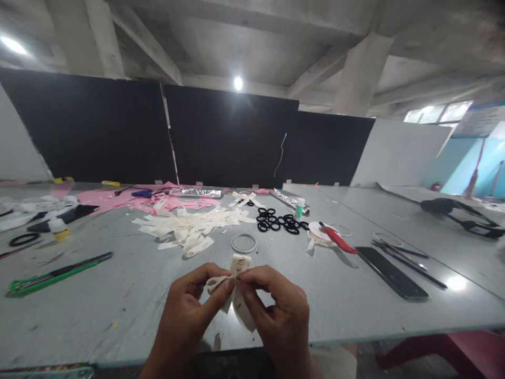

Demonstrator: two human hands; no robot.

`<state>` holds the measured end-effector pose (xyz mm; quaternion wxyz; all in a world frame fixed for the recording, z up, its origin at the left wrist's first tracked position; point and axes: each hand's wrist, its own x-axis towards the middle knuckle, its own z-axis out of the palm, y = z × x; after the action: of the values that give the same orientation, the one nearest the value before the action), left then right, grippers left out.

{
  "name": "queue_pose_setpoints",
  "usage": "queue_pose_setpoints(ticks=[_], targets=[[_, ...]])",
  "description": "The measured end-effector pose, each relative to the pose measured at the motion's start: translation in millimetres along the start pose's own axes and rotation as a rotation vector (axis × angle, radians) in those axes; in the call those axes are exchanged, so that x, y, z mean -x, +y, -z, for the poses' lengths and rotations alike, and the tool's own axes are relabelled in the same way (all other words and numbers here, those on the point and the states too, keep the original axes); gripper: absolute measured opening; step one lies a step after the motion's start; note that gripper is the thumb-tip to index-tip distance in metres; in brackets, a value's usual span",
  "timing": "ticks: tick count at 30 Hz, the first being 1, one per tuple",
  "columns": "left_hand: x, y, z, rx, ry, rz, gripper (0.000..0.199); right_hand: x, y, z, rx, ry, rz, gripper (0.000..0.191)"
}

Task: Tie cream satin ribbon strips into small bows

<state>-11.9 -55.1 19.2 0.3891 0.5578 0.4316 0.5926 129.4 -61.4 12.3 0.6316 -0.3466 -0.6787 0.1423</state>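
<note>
A cream printed ribbon [240,263], folded into loops like a bow, is pinched between both hands above the table's front edge. My left hand [189,305] grips its left loop and middle with thumb and forefinger. From the other side my right hand [278,305] pinches the middle, its fingertips meeting those of the left. Two ribbon ends hang below the fingers. Just beyond lies a grey ring [243,242], apart from the ribbon. A heap of cut cream ribbon strips [193,226] spreads behind it, with several black hair ties [276,220] to the right.
On the right are a ribbon roll [321,234], red-handled scissors [338,239], a black phone [390,272] and pens [414,263]. A green cutter knife [59,273] and a small glue bottle [59,229] lie left. Pink scraps [106,205] and foil lie at the back.
</note>
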Motion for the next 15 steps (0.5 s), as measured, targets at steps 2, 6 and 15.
queue_pose_setpoints(ticks=[2,6,15], targets=[[3.1,-0.8,-0.5,-0.014,0.029,-0.006,0.02,1.4,-3.5,0.0,0.013,-0.041,-0.014,0.011],[2.4,-7.6,3.0,-0.087,0.018,-0.042,0.021,1.4,-7.5,-0.6,0.028,-0.07,-0.032,0.011],[5.4,-8.3,5.0,-0.201,0.023,-0.093,0.022,2.4,-11.0,1.1,0.047,-0.073,0.003,0.014]])
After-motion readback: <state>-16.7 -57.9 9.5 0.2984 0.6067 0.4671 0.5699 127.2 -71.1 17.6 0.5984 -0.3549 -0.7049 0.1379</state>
